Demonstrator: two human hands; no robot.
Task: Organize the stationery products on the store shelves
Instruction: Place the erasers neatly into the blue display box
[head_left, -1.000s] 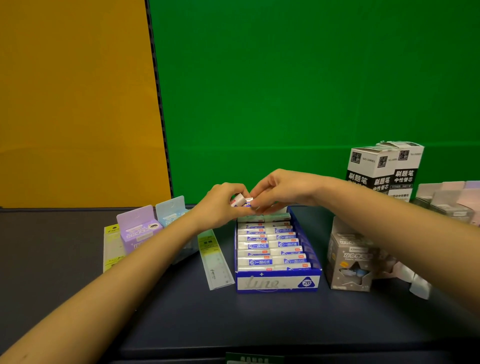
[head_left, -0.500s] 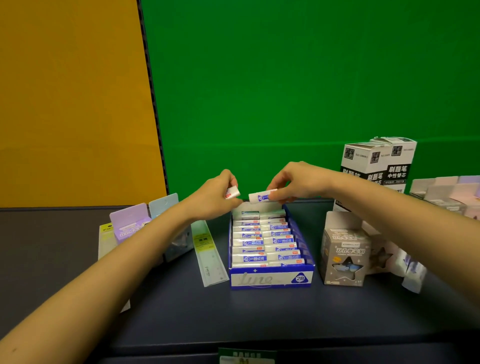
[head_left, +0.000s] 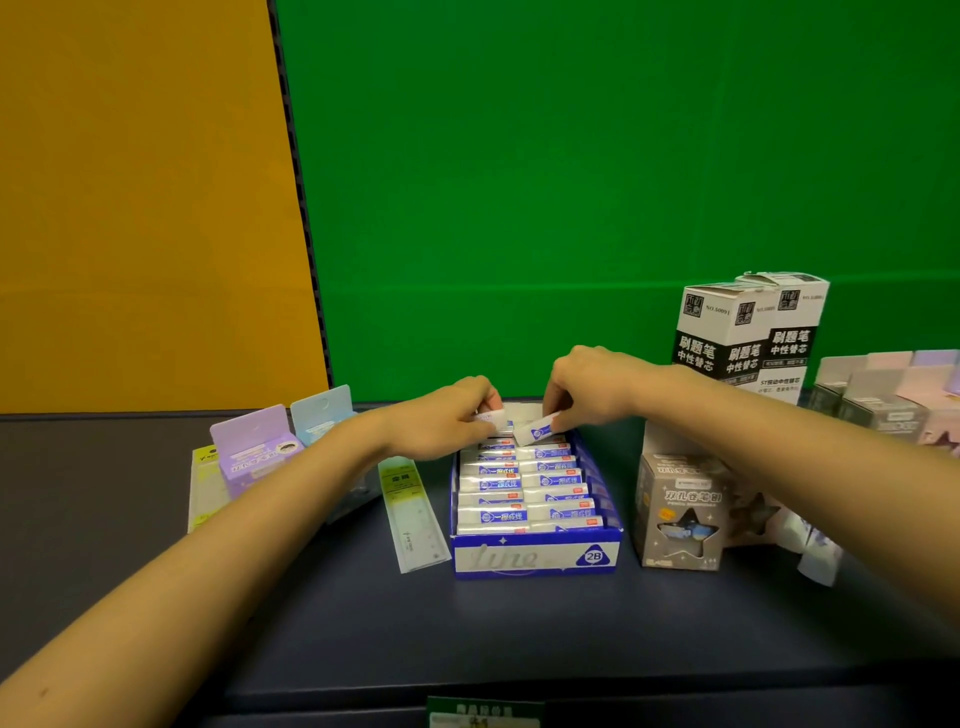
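A blue display box (head_left: 535, 558) marked 2B stands on the dark shelf, filled with two rows of white erasers in blue-printed sleeves (head_left: 519, 486). My left hand (head_left: 441, 421) pinches one white eraser (head_left: 491, 417) over the box's back end. My right hand (head_left: 592, 387) pinches a second eraser (head_left: 537, 428), tilted down over the back right of the box. The two erasers lie close together, just above the rows.
A clear ruler pack (head_left: 413, 512) lies left of the box. Purple (head_left: 254, 449) and blue (head_left: 319, 413) card packs and a yellow pack (head_left: 205, 483) sit further left. Grey sharpener boxes (head_left: 680, 512) and tall black-and-white refill boxes (head_left: 748, 332) stand right. Green backboard behind.
Both hands pulled apart with one eraser each, then came down and together over the back end of the blue box.
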